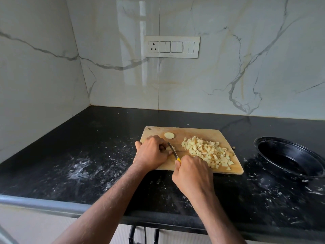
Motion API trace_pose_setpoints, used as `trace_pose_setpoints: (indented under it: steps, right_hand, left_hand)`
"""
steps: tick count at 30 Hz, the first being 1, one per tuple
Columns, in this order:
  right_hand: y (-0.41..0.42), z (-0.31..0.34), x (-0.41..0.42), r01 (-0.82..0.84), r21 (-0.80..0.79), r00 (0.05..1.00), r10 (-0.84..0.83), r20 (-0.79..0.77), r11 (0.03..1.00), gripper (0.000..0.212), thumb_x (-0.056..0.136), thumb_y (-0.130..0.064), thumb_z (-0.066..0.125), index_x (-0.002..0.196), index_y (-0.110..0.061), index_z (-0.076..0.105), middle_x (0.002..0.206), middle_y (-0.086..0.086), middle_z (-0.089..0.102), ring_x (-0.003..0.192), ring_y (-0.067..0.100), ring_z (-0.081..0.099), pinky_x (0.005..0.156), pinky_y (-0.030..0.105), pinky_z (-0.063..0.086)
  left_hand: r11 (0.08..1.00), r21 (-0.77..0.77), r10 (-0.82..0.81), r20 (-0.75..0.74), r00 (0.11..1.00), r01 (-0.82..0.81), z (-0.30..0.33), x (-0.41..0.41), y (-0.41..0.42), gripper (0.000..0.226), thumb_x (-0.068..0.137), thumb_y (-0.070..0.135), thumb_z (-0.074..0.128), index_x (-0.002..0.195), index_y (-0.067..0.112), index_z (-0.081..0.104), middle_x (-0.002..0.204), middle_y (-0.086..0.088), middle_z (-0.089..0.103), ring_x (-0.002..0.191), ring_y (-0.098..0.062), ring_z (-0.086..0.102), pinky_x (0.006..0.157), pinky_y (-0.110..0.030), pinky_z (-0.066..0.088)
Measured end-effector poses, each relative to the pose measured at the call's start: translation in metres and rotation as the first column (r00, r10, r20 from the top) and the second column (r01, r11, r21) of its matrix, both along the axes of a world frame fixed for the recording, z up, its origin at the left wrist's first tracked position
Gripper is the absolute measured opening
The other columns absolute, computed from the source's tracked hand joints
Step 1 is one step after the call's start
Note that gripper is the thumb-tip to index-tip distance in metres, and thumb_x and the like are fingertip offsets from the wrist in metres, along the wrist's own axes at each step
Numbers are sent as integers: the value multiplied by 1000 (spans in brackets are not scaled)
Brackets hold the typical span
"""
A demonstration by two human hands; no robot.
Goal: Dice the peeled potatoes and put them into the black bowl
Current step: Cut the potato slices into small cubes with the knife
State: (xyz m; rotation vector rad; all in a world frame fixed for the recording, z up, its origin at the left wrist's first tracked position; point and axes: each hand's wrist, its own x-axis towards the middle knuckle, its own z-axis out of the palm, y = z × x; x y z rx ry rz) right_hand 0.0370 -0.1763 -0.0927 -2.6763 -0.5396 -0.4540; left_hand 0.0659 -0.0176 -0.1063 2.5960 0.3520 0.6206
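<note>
Potato: I see pale cubes point(208, 152) heaped on wooden board point(193, 132).
Left hand point(152, 152): clamps potato piece point(171, 149).
Right hand point(192, 173): grasps yellow-handled knife point(173, 152).
Bowl point(290, 157): glossy black, round.

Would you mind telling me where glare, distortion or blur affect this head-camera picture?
Head view: a tall window reflection glares on the glossy marble wall above the counter; the wide-angle lens bends the counter edge and stretches the forearms; the black bowl at right looks slightly smeared; the diced potato and knife stay reasonably sharp.
</note>
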Motion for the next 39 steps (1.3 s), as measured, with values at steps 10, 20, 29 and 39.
trace_pose_setpoints:
  steps: [10,20,29,39]
  right_hand:
    - [9,-1,5,-8,-20,999,9,44,1000,26,101,-36,48,96,-18,65,84,1,64,79,21,62,60,30,41]
    - [-4,-9,0,-29,-43,998,31,54,999,30,103,-41,45,97,-20,66,75,-5,54,66,13,52,57,23,38]
    - [-50,-12,-13,-10,3,1000,10,15,1000,46,98,-49,49,62,-23,39,55,-9,44,50,9,45,45,20,23]
    - [-31,-9,5,0,111,998,-8,65,994,46,96,-45,53,58,-23,39,48,-9,41,44,10,43,44,23,26]
  left_hand:
    - [995,-30,-93,-18,996,92,2,-4,-3,32,84,33,68,112,43,55,97,19,55,106,-6,49,91,-43,28]
    - [976,102,-183,-86,979,191,2,-5,-1,22,95,28,58,108,45,66,115,15,44,118,-10,41,88,-42,22]
    - [978,50,-197,-64,978,201,3,-6,0,22,94,30,65,107,47,67,109,19,43,117,-5,41,92,-43,22]
    - [993,-112,-24,58,998,30,7,-5,9,16,73,31,82,86,24,77,81,17,64,93,-16,60,81,-31,45]
